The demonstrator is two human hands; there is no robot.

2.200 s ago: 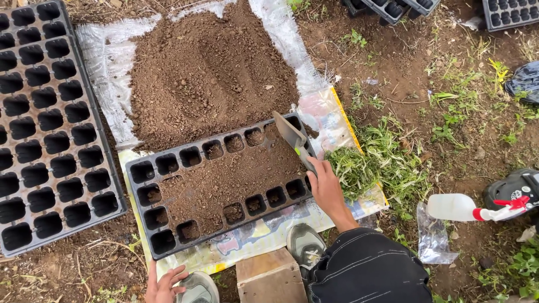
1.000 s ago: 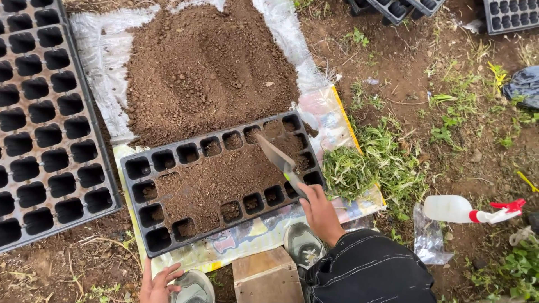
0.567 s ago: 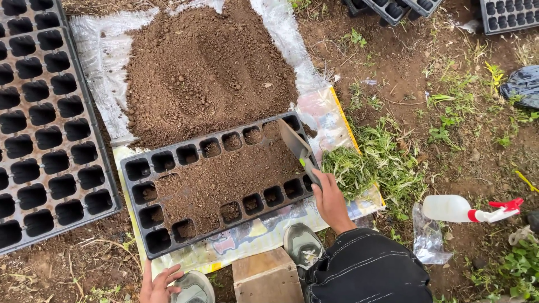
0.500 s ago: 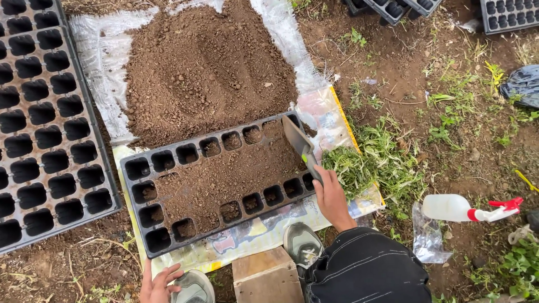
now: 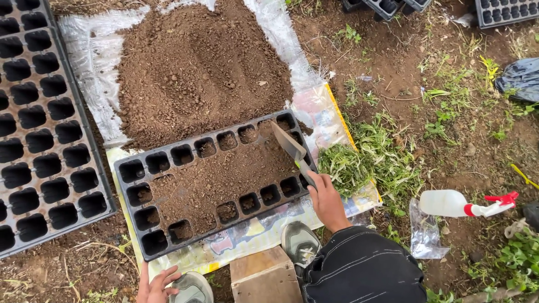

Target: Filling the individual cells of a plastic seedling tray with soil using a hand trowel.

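My right hand [image 5: 324,197] grips the handle of a small trowel [image 5: 291,147] whose grey blade rests on the soil at the right end of a black seedling tray [image 5: 130,191]. Brown soil covers the tray's middle cells, while the cells along its edges are mostly open. A big heap of loose soil [image 5: 199,67] lies on a clear plastic sheet just behind the tray. My left hand [image 5: 153,285] rests on my shoe [image 5: 191,288] at the bottom edge, fingers spread, holding nothing.
A larger black cell tray [image 5: 39,129] lies to the left, unfilled. A pile of cut green weeds [image 5: 370,165] sits right of the tray. A white spray bottle with red trigger [image 5: 463,204] lies on the ground. A wooden block [image 5: 264,278] is by my feet. More trays [image 5: 505,11] sit far back.
The trowel swept across the right end of the tray, toward the middle and back again, shifting soil there. My left hand stayed on the shoe.
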